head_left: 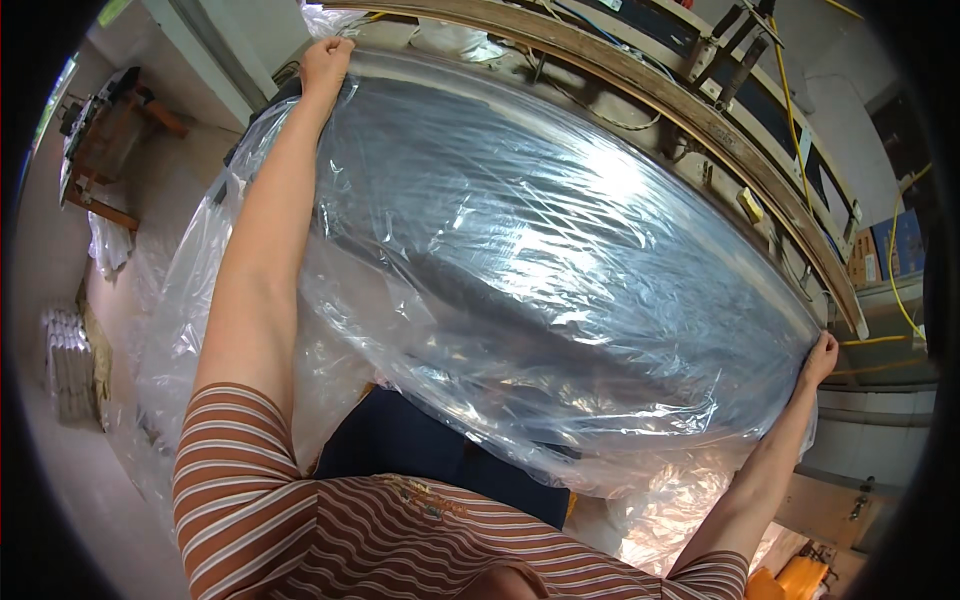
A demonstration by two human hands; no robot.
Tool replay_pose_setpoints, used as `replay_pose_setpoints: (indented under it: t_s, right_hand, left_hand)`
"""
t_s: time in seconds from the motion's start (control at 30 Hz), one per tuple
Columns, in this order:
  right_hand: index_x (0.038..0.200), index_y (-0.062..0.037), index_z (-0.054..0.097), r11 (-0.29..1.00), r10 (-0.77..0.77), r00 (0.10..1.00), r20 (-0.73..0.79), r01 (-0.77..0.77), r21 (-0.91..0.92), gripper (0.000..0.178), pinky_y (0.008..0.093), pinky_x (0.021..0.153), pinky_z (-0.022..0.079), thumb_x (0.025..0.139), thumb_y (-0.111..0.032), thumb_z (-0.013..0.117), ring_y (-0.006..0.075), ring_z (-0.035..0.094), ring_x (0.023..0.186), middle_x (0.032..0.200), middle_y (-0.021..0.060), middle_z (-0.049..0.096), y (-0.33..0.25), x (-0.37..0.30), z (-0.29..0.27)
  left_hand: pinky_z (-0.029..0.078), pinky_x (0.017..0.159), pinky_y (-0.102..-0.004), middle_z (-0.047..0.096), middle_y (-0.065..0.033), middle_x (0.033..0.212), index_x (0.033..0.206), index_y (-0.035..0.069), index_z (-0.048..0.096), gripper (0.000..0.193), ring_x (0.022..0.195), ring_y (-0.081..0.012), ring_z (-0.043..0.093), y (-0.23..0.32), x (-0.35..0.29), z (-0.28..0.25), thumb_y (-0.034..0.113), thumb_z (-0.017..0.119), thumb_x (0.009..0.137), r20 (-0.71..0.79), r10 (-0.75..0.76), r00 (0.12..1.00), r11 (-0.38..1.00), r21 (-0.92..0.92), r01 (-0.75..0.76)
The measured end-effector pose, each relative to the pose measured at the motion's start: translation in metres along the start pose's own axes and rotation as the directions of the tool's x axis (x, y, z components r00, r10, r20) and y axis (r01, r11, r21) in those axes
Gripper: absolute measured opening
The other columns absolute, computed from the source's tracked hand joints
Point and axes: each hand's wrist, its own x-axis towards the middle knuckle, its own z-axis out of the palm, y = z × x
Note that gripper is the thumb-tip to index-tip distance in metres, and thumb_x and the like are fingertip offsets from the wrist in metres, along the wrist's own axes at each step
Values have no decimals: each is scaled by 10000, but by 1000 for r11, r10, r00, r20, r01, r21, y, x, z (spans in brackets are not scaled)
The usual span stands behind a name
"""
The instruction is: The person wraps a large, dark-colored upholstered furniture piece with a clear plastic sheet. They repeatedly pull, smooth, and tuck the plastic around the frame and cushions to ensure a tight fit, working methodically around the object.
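A wide sheet of clear plastic film stretches between my two hands, shiny and wrinkled, with a dark surface showing through it. My left hand is closed on its upper left corner, with that arm reaching far forward. At the far right, my right hand pinches the other end of the same edge. The edge between them looks pulled taut. Lower down, the film hangs in loose folds over my lap and spills to the left.
Beyond the film runs a long machine with a wooden rail and cables. A yellow block sits by the rail. At left stand a brown wooden bench and a stack of folded film. An orange object lies low at right.
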Motion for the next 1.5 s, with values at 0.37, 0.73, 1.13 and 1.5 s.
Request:
replay_pose_setpoints:
  t_s: [0.37, 0.73, 1.13, 1.5]
  right_hand:
    - [971, 121, 588, 996, 68, 995, -77, -71, -49, 373, 378, 824, 414, 865, -235, 555, 276, 539, 859, 955, 198, 606, -1, 8, -5]
    - [1082, -78, 663, 911, -135, 981, 141, 179, -371, 353, 405, 915, 421, 892, -328, 500, 327, 550, 1085, 1107, 150, 630, -80, -24, -36]
    - [1206, -88, 545, 809, -514, 752, 413, 584, -58, 365, 429, 976, 362, 883, -257, 547, 300, 442, 1212, 1300, 119, 485, -217, -227, -99]
    - [959, -71, 607, 888, -17, 866, 501, -217, 406, 204, 334, 936, 392, 829, -227, 624, 172, 533, 918, 954, 9, 575, -143, -158, -150]
  left_hand:
    - [582, 618, -350, 585, -143, 855, 915, -70, 526, 257, 754, -223, 624, -34, 27, -16, 165, 422, 912, 187, -295, 937, 725, -595, 347]
    - [336, 1023, -317, 572, -79, 1264, 1250, 46, 572, 463, 1196, -187, 492, -70, 40, -33, 378, 514, 933, 599, -21, 800, 981, -142, 132]
    - [380, 986, -398, 558, -188, 1254, 1281, -4, 504, 461, 1136, -357, 533, -125, 163, -158, 313, 465, 949, 431, 182, 884, 506, 730, -460]
    - [398, 826, -247, 561, -62, 974, 979, 3, 509, 116, 911, -145, 511, 183, -248, 2, 114, 524, 949, 654, 513, 556, 858, -411, -308]
